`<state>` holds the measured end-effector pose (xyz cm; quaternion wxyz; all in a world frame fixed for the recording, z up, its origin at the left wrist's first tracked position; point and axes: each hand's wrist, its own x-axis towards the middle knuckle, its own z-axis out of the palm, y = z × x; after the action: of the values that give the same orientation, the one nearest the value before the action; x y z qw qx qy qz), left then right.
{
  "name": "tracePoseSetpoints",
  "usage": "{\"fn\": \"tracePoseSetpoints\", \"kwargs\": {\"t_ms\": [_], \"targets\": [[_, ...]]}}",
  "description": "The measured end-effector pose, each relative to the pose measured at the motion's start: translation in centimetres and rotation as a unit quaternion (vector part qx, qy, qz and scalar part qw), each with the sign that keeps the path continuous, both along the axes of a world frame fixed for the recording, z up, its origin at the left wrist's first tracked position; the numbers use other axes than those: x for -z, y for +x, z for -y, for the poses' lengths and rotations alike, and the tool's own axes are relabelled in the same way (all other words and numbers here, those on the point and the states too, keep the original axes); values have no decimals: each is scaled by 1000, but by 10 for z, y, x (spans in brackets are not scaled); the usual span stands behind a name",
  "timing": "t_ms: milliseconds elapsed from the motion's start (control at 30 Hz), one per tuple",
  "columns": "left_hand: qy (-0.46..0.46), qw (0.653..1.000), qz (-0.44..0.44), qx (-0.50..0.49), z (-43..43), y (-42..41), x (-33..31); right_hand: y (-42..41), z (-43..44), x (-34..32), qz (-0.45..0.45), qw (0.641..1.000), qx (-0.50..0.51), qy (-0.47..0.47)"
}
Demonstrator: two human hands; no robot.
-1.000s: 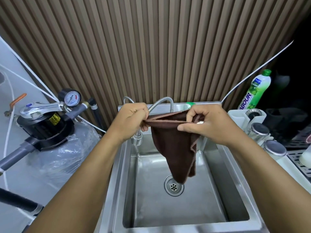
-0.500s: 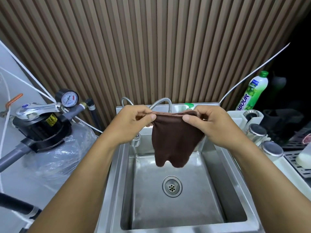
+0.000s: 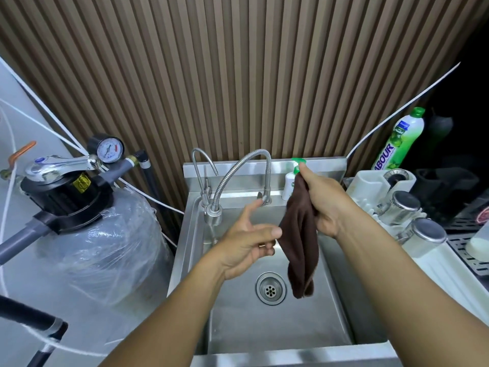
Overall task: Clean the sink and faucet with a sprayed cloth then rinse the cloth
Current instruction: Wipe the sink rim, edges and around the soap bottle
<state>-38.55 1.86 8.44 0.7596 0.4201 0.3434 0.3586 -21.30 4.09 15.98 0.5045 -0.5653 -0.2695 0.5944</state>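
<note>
Head view: right hand (image 3: 325, 205) grips the brown cloth (image 3: 300, 247) by its top, right of the faucet (image 3: 248, 160), its length hanging into the sink (image 3: 264, 327). Left hand (image 3: 246, 242), empty with fingers spread, lies just below the faucet, nearer it.

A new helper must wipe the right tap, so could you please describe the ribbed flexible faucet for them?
Find the stainless steel sink below the brown slatted wall. Two taps rise at its back left corner; the ribbed flexible metal faucet is the larger, arching right. Unlike the slim smooth gooseneck tap beside it, its neck is coiled.
</note>
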Motion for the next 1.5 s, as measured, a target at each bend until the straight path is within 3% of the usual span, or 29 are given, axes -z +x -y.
{"fn": "tracePoseSetpoints", "kwargs": {"t_ms": [133,300,500,733,833,967,1133,1267,1367,1433,1500], "targets": [[-3,1000,5,-14,6,6,8,6,-1,3,-2,1000,-9,-6],[33,997,51,-51,3,6,1,21,-3,9,-15,993,-115,31],[65,990,34,-120,-7,3,-13,38,2,48,2,983,-182,-16],[50,989,27,-137,-9,4,-9,27,20,95,-96,972,-214,12],[53,987,24,-151,-9,-4,-4,21,26,102,-59,981,-186,-18],[65,974,-59,-210,-8,-10,7,22,19,100,65,994,-59,-63],[101,946,-194,-239,-11,-15,19,20,17,95,159,981,-111,30],[119,942,-257,-180,-17,-30,14,23,21,88,251,941,-215,74],[129,947,-282,-79,-23,-45,15,22,23,83,457,838,-264,140],[165,925,-339,-43,-25,-53,15,21,22,79,527,793,-251,174],[206,889,-407,-30,-26,-57,13,20,19,81,550,775,-251,184]]}}
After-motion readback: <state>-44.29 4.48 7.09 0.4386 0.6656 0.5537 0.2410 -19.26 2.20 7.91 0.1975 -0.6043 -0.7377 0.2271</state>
